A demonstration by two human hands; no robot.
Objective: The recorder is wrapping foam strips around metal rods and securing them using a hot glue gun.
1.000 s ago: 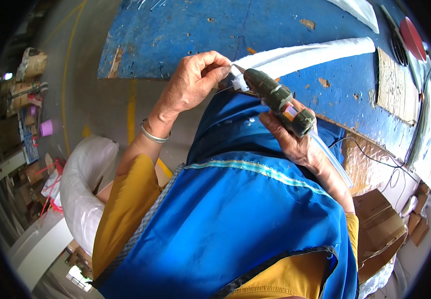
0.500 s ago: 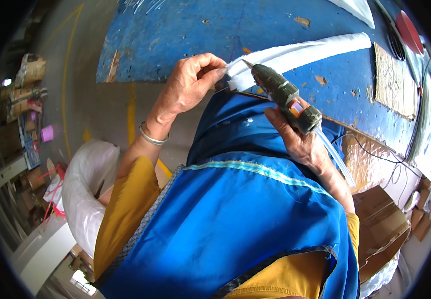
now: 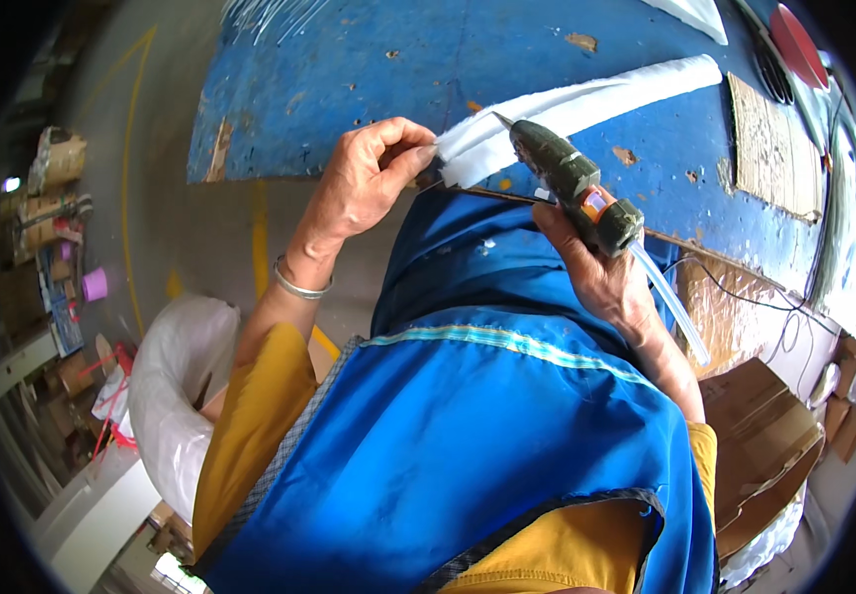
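My left hand (image 3: 369, 178) pinches the near end of a long white padded strip (image 3: 586, 104) that lies across a blue worktable (image 3: 369, 69). My right hand (image 3: 596, 272) grips a dark green glue gun (image 3: 571, 183) with an orange trigger; a clear glue stick (image 3: 670, 307) pokes out of its back. The gun's nozzle points at the strip's near end, close to my left fingers. A silver bangle (image 3: 299, 287) circles my left wrist. My blue apron (image 3: 468, 426) fills the lower middle of the view.
A cardboard sheet (image 3: 769, 148) lies on the table's right part, with a red disc (image 3: 799, 45) beyond it. Flattened cardboard boxes (image 3: 764, 445) and thin cables sit at lower right. A white bag (image 3: 176, 396) stands on the floor at left, near cluttered shelves (image 3: 47, 238).
The glue gun has swung its nozzle up and left onto the strip's end. My left hand keeps its pinch on the strip. The view has shifted slightly.
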